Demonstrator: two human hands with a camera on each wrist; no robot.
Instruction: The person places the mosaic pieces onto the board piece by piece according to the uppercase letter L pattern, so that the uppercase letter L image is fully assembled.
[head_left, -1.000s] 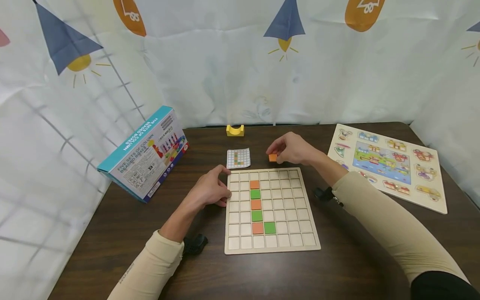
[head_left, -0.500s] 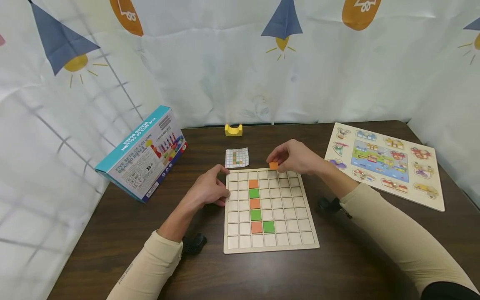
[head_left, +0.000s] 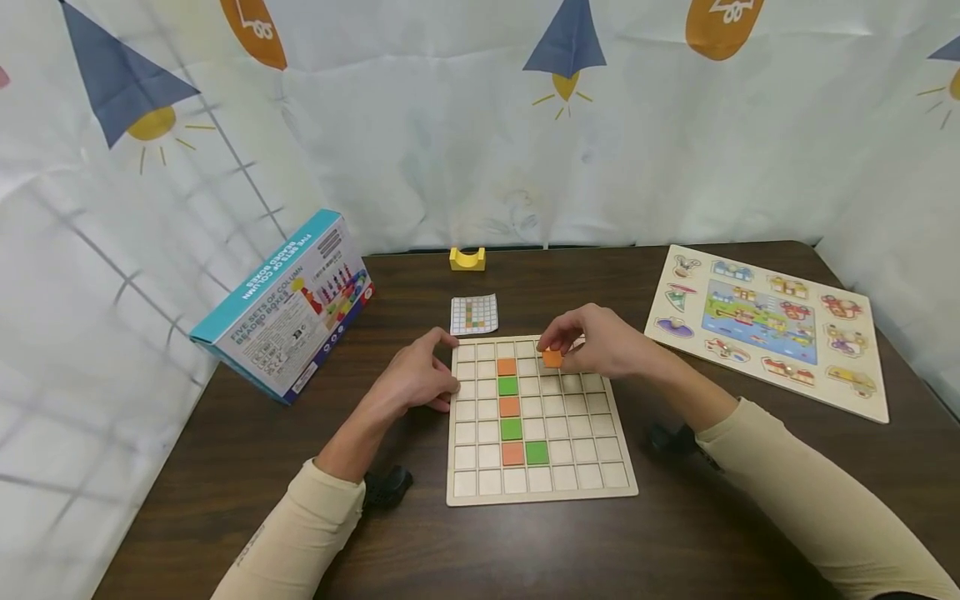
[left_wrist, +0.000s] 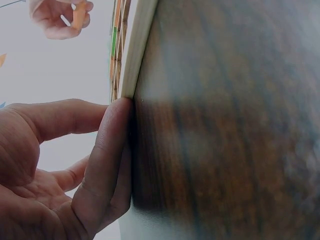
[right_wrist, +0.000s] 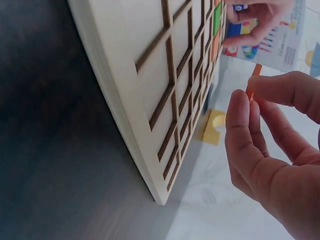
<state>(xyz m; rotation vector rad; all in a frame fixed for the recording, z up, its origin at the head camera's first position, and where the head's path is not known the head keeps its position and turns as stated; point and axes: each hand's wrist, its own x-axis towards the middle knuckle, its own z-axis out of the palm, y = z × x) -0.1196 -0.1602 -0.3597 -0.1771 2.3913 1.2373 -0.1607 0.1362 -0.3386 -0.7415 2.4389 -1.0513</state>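
Between the thumb and fingers of my right hand (head_left: 603,342) is a small orange square tile (head_left: 552,358), pinched above the upper part of the wooden grid board (head_left: 585,458). In the right wrist view the orange tile (right_wrist: 254,80) is seen edge-on, apart from the board (right_wrist: 125,105). My left hand (head_left: 416,379) rests at the board's left edge near the upper corner. Its fingers (left_wrist: 110,135) touch that edge in the left wrist view. On the board, a column alternates orange tiles (head_left: 509,407) and green tiles (head_left: 511,429), with one green tile (head_left: 537,452) beside the lowest orange one.
Behind the board lies a small printed grid card (head_left: 474,314), with a yellow curved block (head_left: 467,260) farther back. A product box (head_left: 288,308) stands at left. A wooden picture puzzle (head_left: 772,329) lies at right on the dark table (head_left: 555,550).
My right hand has brought the orange tile from behind the board to over its upper rows, nearer to me. The left hand stays at the board's edge.
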